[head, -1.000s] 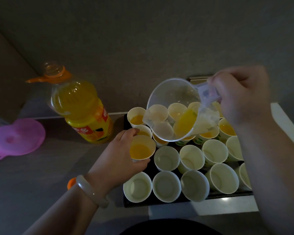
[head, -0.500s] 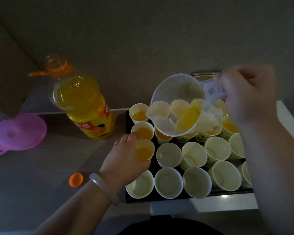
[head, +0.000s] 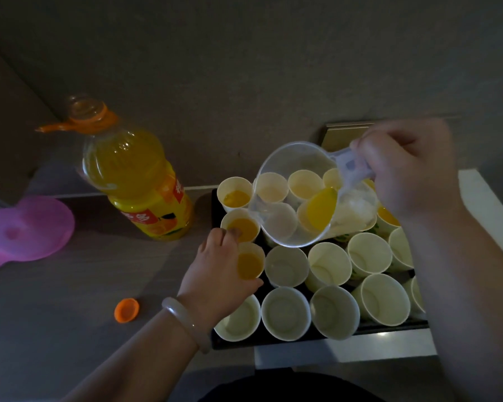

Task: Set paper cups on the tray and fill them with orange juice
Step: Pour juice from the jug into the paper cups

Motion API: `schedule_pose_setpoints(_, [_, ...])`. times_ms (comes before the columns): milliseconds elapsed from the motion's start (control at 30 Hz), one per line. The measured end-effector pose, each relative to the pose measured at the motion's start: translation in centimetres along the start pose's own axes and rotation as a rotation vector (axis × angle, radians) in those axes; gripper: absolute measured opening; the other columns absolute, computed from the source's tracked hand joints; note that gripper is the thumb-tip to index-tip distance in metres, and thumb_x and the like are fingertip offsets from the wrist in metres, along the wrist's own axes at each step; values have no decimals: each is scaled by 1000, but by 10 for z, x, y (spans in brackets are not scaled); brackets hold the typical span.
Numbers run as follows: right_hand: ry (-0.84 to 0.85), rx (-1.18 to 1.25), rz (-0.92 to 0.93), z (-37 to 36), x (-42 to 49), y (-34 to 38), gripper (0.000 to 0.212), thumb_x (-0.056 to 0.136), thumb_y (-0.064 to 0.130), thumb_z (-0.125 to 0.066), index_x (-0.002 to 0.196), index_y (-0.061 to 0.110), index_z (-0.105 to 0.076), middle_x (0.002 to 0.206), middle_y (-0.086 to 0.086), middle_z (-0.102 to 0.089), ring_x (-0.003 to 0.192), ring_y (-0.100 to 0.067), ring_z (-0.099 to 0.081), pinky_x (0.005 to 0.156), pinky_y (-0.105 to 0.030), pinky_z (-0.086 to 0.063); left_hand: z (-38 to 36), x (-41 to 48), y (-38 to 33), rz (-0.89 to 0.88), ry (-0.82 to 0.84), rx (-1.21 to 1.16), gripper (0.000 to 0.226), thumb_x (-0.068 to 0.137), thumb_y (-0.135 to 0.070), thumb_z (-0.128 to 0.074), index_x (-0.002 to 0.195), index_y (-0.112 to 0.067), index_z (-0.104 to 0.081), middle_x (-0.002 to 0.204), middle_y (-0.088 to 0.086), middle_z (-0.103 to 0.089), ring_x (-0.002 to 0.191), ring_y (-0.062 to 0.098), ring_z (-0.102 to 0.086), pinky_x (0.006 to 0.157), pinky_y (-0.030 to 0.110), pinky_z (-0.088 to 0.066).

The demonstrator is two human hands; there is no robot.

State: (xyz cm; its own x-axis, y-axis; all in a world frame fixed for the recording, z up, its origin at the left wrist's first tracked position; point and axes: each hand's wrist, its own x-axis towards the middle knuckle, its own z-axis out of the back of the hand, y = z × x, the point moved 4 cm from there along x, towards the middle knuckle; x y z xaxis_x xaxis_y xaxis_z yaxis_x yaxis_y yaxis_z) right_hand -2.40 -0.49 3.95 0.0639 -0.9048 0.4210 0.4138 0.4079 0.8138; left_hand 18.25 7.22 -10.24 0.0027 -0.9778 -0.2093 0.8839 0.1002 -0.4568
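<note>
Dim light throughout. Across the lower view, a matte grey-brown counter [head: 70, 285], meeting a plain dark wall [head: 244, 53] along a pale seam at the back. At the right, a white ledge [head: 346, 346] under the near edge of the tray and on past its right side. Above the far cups, against the wall, the corner of a tan panel [head: 340, 134], perhaps a socket plate, though too dark to tell.

On the right half of the surface, a black tray [head: 384, 329] packed with rows of paper cups [head: 286, 313]. Bare white insides in the two near rows; orange in the far three of the left column and in some at the far right.

Wrapped round one cup [head: 249, 265] in the left column, second from the front and partly filled: the left hand [head: 215, 274], thumb on the near side, fingers curled round the far side. On that wrist, a pale bracelet [head: 186, 320].

Clenched on the handle of a clear jug [head: 288, 227]: the right hand [head: 410, 169], up over the far rows. Jug tilted, lip down toward the left, with a small pool of juice [head: 321, 208] low inside it.

Left of the tray, near but apart, an upright open bottle [head: 137, 181], mostly full, with an orange ring at the neck. Nearer, beside the left wrist, an orange cap [head: 126, 309] flat on the counter. At the far left edge, a pink funnel [head: 26, 227] lying on the same surface.
</note>
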Motion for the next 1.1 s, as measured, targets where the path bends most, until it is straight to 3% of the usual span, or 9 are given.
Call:
schedule_pose_setpoints(167, [116, -113, 104, -9, 1, 1, 35, 72, 8, -54, 45, -6, -35, 44, -16, -23, 45, -30, -21, 40, -39, -20, 1, 1, 4, -17, 25, -57, 95, 65, -51, -80, 141, -27, -28, 133, -3, -34, 126, 19, -41, 103, 30, -40])
schedule_pose_setpoints(267, [175, -144, 138, -16, 0, -2, 37, 72, 10, -55, 44, -2, -34, 44, -18, -25, 43, -32, -23, 38, -42, -25, 10, 0, 7, -5, 42, -104, 94, 68, -53, -78, 143, -28, -29, 137, -7, -34, 124, 13, -44, 102, 30, -43])
schedule_pose_setpoints(367, [198, -191, 184, -20, -2, -1, 36, 71, 11, -55, 42, 0, -36, 43, -16, -27, 42, -30, -24, 39, -41, -23, 22, 2, 15, 40, -7, -202, 67, 79, -46, -70, 137, -29, -40, 127, -14, -41, 109, 5, -51, 89, 27, -49])
schedule_pose_setpoints(500, [230, -252, 274, -27, -7, 6, 37, 71, 19, -53, 42, 4, -37, 42, -9, -29, 40, -28, -29, 37, -37, -23, 36, 6, 25, 80, -132, -216, 15, 86, -30, -59, 100, -31, -60, 96, -12, -61, 85, 6, -59, 74, 29, -52])
schedule_pose_setpoints(567, [248, -283, 302, -31, -9, 9, 37, 71, 25, -51, 42, 9, -36, 42, -6, -30, 41, -27, -32, 37, -35, -24, 35, 6, 28, 132, -80, -187, 2, 87, -29, -59, 88, -31, -59, 81, -12, -63, 75, 7, -59, 69, 29, -52])
schedule_pose_setpoints(700, [256, -300, 343, -35, -11, 14, 35, 71, 28, -50, 46, 20, -28, 44, 1, -26, 41, -23, -30, 39, -32, -21, 24, 5, 29, 178, 83, -112, 11, 91, -34, -56, 81, -31, -60, 66, -9, -62, 64, 6, -59, 62, 27, -53])
schedule_pose_setpoints(867, [244, -302, 328, -33, -10, 12, 36, 70, 26, -51, 44, 11, -32, 44, -3, -26, 42, -24, -29, 39, -35, -22, 17, 5, 33, 216, 123, -161, 16, 92, -29, -52, 79, -35, -60, 71, -9, -64, 70, 9, -62, 63, 26, -50])
schedule_pose_setpoints(1000, [247, -293, 327, -32, -11, 12, 36, 69, 26, -51, 43, 10, -33, 44, -3, -27, 41, -21, -27, 39, -33, -21, 15, 5, 37, 219, 120, -217, 18, 94, -32, -50, 82, -27, -64, 77, -5, -66, 76, 13, -62, 71, 32, -53])
schedule_pose_setpoints(1100, [265, -318, 368, -34, -13, 14, 35, 69, 25, -52, 43, 12, -34, 44, 0, -27, 41, -21, -28, 39, -32, -20, 13, 5, 40, 234, 113, -246, 26, 96, -32, -48, 74, -22, -59, 69, -1, -62, 69, 19, -60, 61, 30, -47])
